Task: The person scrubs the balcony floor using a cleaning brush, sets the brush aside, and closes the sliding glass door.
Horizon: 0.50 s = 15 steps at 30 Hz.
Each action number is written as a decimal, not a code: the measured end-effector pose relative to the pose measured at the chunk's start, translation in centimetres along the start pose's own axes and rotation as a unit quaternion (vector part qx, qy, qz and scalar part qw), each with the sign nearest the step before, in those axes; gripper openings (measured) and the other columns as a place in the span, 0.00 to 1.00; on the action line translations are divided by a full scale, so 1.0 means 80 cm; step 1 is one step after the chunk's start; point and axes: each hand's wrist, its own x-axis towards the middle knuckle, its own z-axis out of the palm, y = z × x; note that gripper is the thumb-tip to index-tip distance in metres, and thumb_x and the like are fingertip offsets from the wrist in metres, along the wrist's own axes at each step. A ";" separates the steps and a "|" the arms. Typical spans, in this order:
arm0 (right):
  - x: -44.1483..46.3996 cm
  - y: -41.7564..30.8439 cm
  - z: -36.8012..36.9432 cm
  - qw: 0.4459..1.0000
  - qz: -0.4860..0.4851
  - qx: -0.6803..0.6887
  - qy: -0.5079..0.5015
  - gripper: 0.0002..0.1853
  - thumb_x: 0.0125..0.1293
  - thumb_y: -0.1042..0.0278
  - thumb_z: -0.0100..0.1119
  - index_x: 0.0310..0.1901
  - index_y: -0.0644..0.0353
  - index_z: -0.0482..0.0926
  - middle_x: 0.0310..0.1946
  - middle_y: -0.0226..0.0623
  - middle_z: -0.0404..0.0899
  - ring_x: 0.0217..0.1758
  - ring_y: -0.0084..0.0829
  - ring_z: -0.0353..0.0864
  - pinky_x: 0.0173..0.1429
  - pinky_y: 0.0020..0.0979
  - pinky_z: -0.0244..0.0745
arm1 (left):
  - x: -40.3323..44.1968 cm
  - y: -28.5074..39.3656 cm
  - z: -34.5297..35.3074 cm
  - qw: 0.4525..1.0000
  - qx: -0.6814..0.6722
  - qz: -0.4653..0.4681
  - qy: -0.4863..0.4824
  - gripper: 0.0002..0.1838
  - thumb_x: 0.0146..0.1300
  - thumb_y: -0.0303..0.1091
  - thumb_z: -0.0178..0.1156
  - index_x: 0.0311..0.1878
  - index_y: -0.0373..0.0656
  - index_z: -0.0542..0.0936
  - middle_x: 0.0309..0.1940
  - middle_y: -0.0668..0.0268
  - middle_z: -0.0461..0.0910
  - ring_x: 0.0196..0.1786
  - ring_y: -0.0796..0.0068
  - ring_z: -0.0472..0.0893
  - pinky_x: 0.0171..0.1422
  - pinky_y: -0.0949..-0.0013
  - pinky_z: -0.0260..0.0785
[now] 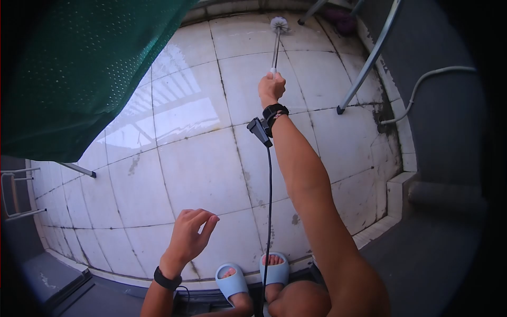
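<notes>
- While the right hand (272, 87) was closed around the white handle (273, 70) of a brush (277, 46), the left hand (191, 235), farther from it, hung empty at near left, fingers loosely bent.
- Beyond the right hand, the brush's long axis pointed far.
- Its slim greyish shaft ended in a round, whitish bristled head (279, 24).

Green cloth (90, 68) upper left; metal leg (374, 59) right; pale hose (416, 90) by grey wall (449, 127).

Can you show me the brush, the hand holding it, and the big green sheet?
Brush (279, 24): head view, on its round white bristly end.
Right hand (271, 87): head view, on the middle of the fist.
Green sheet (87, 68): head view, on its dotted middle.
</notes>
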 end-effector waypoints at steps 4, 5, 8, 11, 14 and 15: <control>-0.041 0.007 -0.014 0.992 -0.078 -0.058 -0.075 0.10 0.69 0.66 0.55 0.44 0.62 0.78 0.37 0.57 0.84 0.47 0.62 0.82 0.53 0.56 0.77 | 0.002 0.000 0.008 1.000 -0.009 -0.007 -0.005 0.08 0.68 0.31 0.62 0.33 0.39 0.83 0.29 0.60 0.83 0.33 0.59 0.79 0.48 0.61 0.67; -0.043 0.009 -0.019 0.992 -0.080 -0.057 -0.074 0.10 0.69 0.66 0.55 0.44 0.62 0.78 0.37 0.57 0.84 0.47 0.62 0.82 0.53 0.56 0.77 | 0.004 0.003 0.010 1.000 -0.010 0.000 -0.011 0.08 0.68 0.31 0.62 0.33 0.39 0.83 0.29 0.60 0.83 0.33 0.59 0.79 0.48 0.61 0.67; -0.027 0.022 -0.040 0.951 -0.185 -0.127 -0.213 0.14 0.67 0.60 0.57 0.48 0.59 0.80 0.42 0.58 0.84 0.48 0.62 0.82 0.55 0.54 0.77 | 0.005 0.008 0.011 1.000 -0.012 0.006 -0.024 0.08 0.68 0.31 0.62 0.33 0.39 0.83 0.29 0.60 0.83 0.33 0.59 0.79 0.48 0.61 0.67; 0.004 0.022 -0.050 0.980 -0.119 -0.106 -0.119 0.13 0.68 0.61 0.57 0.46 0.61 0.80 0.40 0.58 0.84 0.47 0.62 0.82 0.53 0.54 0.78 | 0.001 0.004 0.009 1.000 0.002 0.009 -0.019 0.08 0.68 0.31 0.62 0.33 0.39 0.83 0.29 0.61 0.83 0.33 0.59 0.79 0.48 0.61 0.67; 0.025 0.028 -0.039 0.996 -0.049 -0.064 -0.028 0.11 0.68 0.63 0.57 0.43 0.63 0.79 0.39 0.57 0.84 0.46 0.62 0.83 0.51 0.55 0.78 | -0.006 -0.001 -0.001 1.000 0.018 -0.004 -0.014 0.08 0.68 0.30 0.61 0.33 0.38 0.83 0.30 0.60 0.84 0.34 0.59 0.81 0.49 0.61 0.68; 0.021 0.028 -0.034 0.996 -0.051 -0.064 -0.028 0.11 0.68 0.63 0.57 0.43 0.63 0.79 0.39 0.57 0.84 0.46 0.62 0.83 0.51 0.55 0.78 | -0.008 0.000 -0.003 0.999 0.021 -0.021 -0.025 0.08 0.69 0.29 0.60 0.34 0.38 0.83 0.31 0.60 0.85 0.36 0.59 0.82 0.50 0.61 0.68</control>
